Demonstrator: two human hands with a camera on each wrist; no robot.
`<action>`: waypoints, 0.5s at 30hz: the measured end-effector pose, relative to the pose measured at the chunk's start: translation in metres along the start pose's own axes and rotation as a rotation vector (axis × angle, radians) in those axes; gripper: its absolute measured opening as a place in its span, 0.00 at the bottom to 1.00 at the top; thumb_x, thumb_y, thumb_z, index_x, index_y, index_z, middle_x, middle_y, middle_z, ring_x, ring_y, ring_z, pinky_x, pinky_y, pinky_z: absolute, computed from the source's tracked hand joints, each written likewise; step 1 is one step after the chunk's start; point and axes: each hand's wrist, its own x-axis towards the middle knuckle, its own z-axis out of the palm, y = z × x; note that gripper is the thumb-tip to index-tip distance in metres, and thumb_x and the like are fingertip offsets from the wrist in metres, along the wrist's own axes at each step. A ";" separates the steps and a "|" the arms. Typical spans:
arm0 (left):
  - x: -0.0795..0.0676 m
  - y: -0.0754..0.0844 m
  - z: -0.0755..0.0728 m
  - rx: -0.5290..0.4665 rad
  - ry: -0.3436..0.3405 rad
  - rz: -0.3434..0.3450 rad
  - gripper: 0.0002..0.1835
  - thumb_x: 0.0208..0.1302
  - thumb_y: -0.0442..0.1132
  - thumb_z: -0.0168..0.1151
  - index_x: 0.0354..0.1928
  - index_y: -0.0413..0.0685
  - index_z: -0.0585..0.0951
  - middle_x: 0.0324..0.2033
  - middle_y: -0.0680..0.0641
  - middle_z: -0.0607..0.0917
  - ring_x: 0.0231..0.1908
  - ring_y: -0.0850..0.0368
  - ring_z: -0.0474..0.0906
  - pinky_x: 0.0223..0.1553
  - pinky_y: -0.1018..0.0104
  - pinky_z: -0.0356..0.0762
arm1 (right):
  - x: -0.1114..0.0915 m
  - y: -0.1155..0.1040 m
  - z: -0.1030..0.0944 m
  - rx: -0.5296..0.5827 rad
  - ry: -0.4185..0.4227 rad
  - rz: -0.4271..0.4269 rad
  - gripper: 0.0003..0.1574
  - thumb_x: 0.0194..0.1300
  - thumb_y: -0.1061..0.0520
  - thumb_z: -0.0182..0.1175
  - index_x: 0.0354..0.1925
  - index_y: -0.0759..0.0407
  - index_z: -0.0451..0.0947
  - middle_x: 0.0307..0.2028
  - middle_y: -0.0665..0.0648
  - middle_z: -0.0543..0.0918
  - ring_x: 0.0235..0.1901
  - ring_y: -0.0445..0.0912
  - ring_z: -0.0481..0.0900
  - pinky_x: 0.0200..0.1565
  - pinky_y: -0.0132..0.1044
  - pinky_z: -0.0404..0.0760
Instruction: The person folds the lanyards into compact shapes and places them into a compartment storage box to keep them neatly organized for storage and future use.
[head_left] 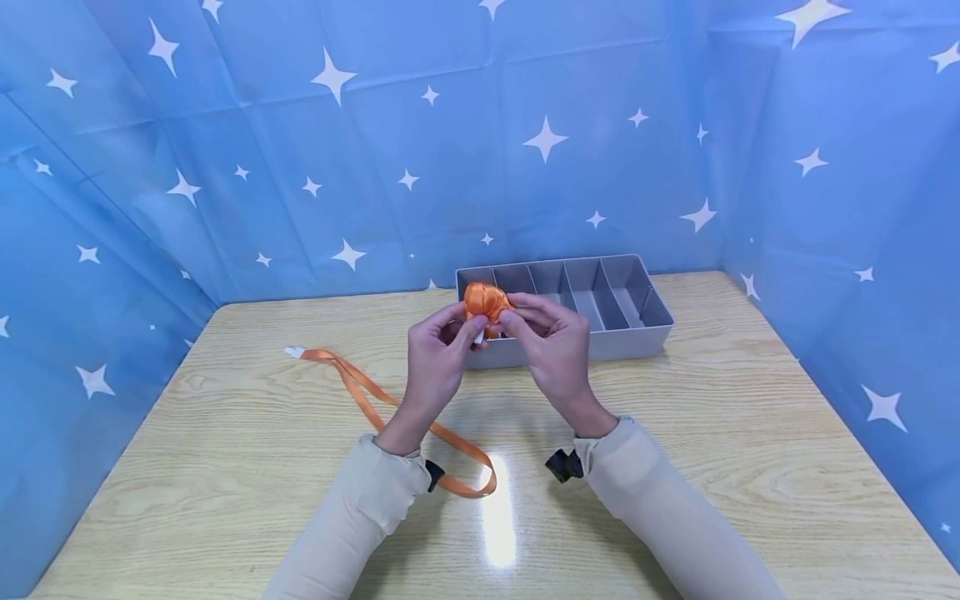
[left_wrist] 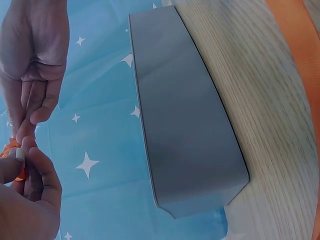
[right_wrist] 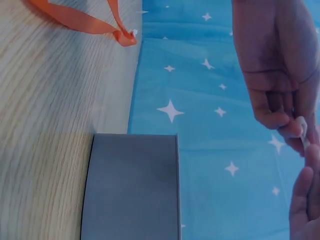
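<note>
Both hands meet at the front left of a grey divided box, holding a bundled orange lanyard [head_left: 485,300] above its rim. My left hand [head_left: 438,354] pinches the bundle's left side between thumb and fingers, and a small white piece [right_wrist: 303,129] shows at its fingertips in the right wrist view. From the other side, my right hand [head_left: 558,354] pinches the bundle with its thumb and fingers. Only a sliver of orange shows between the hands in the left wrist view. The bundle's underside is hidden by the fingers.
The grey box [head_left: 630,342], split into several compartments, stands at the back of the wooden table [head_left: 750,400]. Another orange lanyard [head_left: 457,442] with a white end [head_left: 295,352] lies loosely looped at left, partly under the left forearm. A blue star-patterned curtain [head_left: 450,125] surrounds the table.
</note>
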 end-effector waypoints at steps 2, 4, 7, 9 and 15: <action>0.000 0.000 0.000 0.008 -0.002 -0.006 0.15 0.65 0.32 0.66 0.50 0.30 0.83 0.32 0.32 0.83 0.26 0.61 0.81 0.33 0.70 0.83 | 0.000 0.000 0.001 -0.003 0.006 -0.017 0.15 0.59 0.72 0.68 0.46 0.76 0.82 0.37 0.71 0.86 0.33 0.41 0.88 0.36 0.36 0.85; 0.000 0.001 0.000 0.013 -0.003 -0.015 0.14 0.65 0.32 0.65 0.50 0.30 0.83 0.31 0.32 0.83 0.26 0.61 0.80 0.33 0.71 0.82 | -0.001 0.000 0.001 -0.008 0.006 -0.033 0.15 0.58 0.72 0.68 0.45 0.76 0.83 0.37 0.71 0.86 0.33 0.40 0.88 0.36 0.35 0.85; 0.001 0.001 0.001 0.017 -0.007 -0.019 0.14 0.65 0.31 0.65 0.50 0.30 0.83 0.30 0.33 0.83 0.26 0.61 0.80 0.33 0.72 0.82 | -0.001 0.000 0.002 -0.012 -0.003 -0.053 0.15 0.58 0.73 0.68 0.45 0.75 0.83 0.36 0.71 0.86 0.32 0.40 0.88 0.35 0.35 0.85; 0.001 0.000 0.001 0.021 -0.011 -0.017 0.14 0.65 0.31 0.65 0.50 0.30 0.84 0.29 0.35 0.84 0.26 0.61 0.80 0.33 0.71 0.82 | -0.002 -0.001 0.002 -0.008 -0.012 -0.065 0.15 0.58 0.73 0.68 0.46 0.75 0.83 0.36 0.71 0.86 0.31 0.40 0.88 0.35 0.34 0.85; 0.003 0.001 -0.001 0.009 -0.006 -0.008 0.14 0.65 0.32 0.66 0.49 0.30 0.84 0.29 0.36 0.84 0.26 0.61 0.81 0.33 0.70 0.83 | -0.003 -0.001 0.001 -0.011 -0.029 -0.089 0.16 0.59 0.73 0.68 0.47 0.74 0.83 0.38 0.70 0.86 0.32 0.41 0.88 0.35 0.35 0.85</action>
